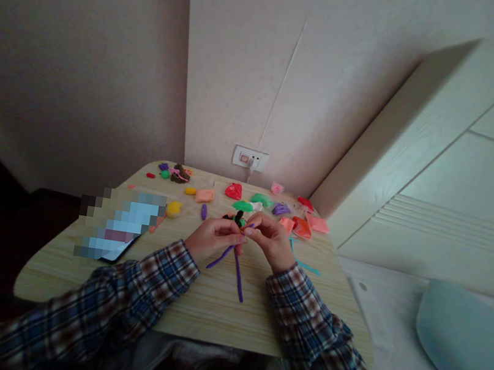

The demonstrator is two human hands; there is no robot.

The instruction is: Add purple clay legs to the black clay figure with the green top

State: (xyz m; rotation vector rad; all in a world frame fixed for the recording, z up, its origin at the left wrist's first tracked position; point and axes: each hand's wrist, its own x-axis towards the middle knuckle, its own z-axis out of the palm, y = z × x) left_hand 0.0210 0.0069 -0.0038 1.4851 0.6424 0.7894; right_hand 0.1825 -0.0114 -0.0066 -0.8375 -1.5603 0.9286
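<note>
On the left side of the table [171, 316], a tablet [120, 251] lay at a slant, well apart from the hands, with a yellow lump [173, 209] beyond it and a short purple piece [204, 211] near the left hand. The left hand [214, 239] extended inward, its thumb and fingers drawn together in a pinch. At its tips, midway between the two hands, were the purple strips [238, 278], gripped at their upper ends; whether they formed one folded length or two separate ones could not be determined. Two free lengths were noted below the grip. The first ran down and to the left, its long axis slanting beneath the left hand, which was the nearer. The second pointed towards the person's body, leaning slightly right, its end lying between the sleeves and somewhat nearer the right one. Contact of either with the table could not be confirmed. The right hand [274, 246] met the left at the junction, thumb and forefinger pinching a small purple end, the fingertips of both hands practically touching. Just beyond them stood a dark piece, partly hidden. Farther right, turquoise strips [307, 268] lay beside the right wrist.
</note>
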